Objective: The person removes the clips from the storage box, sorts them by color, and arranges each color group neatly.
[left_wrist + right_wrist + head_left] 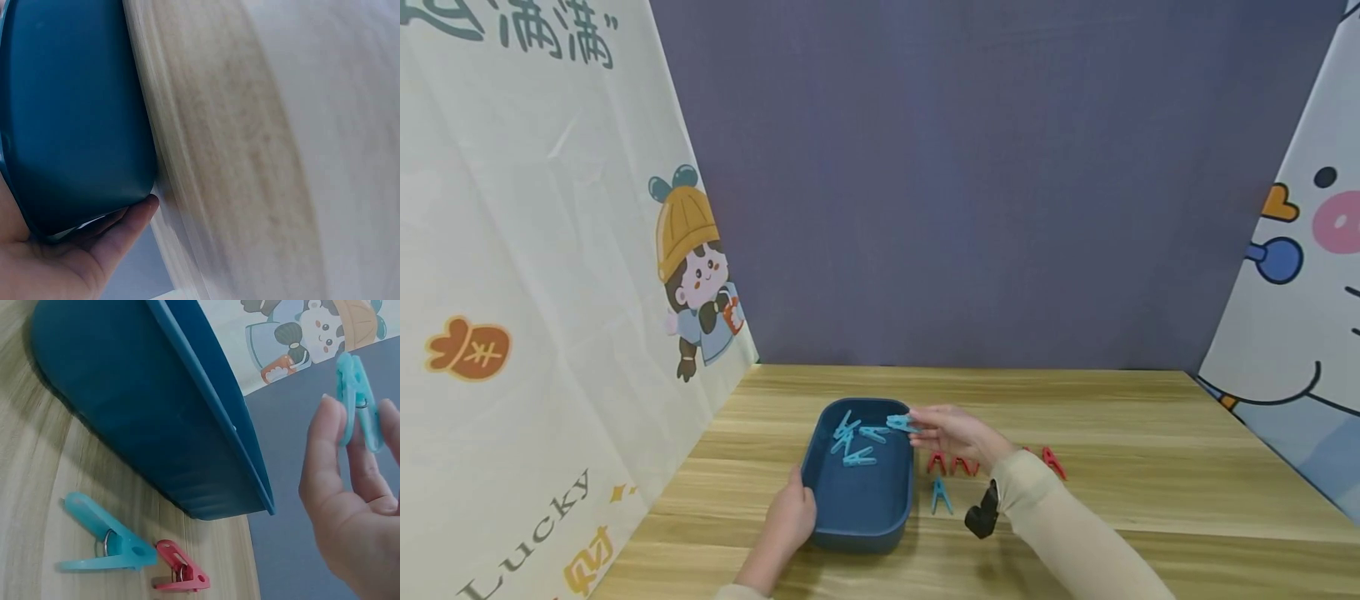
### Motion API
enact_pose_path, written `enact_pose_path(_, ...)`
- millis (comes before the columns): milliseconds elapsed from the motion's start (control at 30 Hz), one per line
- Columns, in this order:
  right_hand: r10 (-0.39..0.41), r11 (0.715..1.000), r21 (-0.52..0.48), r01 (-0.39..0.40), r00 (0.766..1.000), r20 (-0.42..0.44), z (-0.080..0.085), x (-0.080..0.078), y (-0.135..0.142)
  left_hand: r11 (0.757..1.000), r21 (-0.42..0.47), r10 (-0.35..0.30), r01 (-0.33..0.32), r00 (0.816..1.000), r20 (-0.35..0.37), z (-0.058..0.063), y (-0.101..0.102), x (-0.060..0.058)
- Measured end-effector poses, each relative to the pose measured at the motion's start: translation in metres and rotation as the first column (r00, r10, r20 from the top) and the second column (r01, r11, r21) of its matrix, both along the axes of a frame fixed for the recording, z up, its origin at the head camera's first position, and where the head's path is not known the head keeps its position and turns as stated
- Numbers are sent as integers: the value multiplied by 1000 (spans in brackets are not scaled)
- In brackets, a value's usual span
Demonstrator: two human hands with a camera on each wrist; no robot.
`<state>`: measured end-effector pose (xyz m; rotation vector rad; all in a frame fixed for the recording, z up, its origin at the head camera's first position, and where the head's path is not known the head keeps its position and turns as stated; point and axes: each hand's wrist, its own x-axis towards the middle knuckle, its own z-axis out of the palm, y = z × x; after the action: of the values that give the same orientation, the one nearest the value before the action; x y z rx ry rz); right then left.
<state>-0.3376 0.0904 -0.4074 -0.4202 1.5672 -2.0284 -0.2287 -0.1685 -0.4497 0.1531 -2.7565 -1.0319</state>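
I am monitoring right hand (953,429) pinching light-blue plastic clothespin (900,423), left hand (792,510) gripping dark-blue oblong plastic bin (859,542); premature release risking drop outside.

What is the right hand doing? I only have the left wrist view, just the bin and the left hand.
Observer: The right hand pinches a light-blue clothespin.
Operator: Anything inside the bin?
Observer: Yes, several loose blue clothespins lie in it, toward the far end.
Operator: And outside it?
Observer: Another blue clothespin lies on the wood-grain table, near some red clothespins.
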Motion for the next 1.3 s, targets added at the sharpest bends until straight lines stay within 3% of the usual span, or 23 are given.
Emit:
enact_pose_path(567, 18, 999, -41, -18, 1000, 13, -14, 6, 18, 1000, -1, 4, -4, 1000, 14, 1, -1, 1)
enact_pose_path(933, -66, 994, -84, 71, 995, 70, -20, 11, 26, 1000, -4, -1, 1, 1000, 9, 2, -1, 2)
enact_pose_path(1300, 28, 994, -107, -23, 999, 46, -26, 11, 32, 1000, -3, 2, -2, 1000, 12, 2, 0, 1)
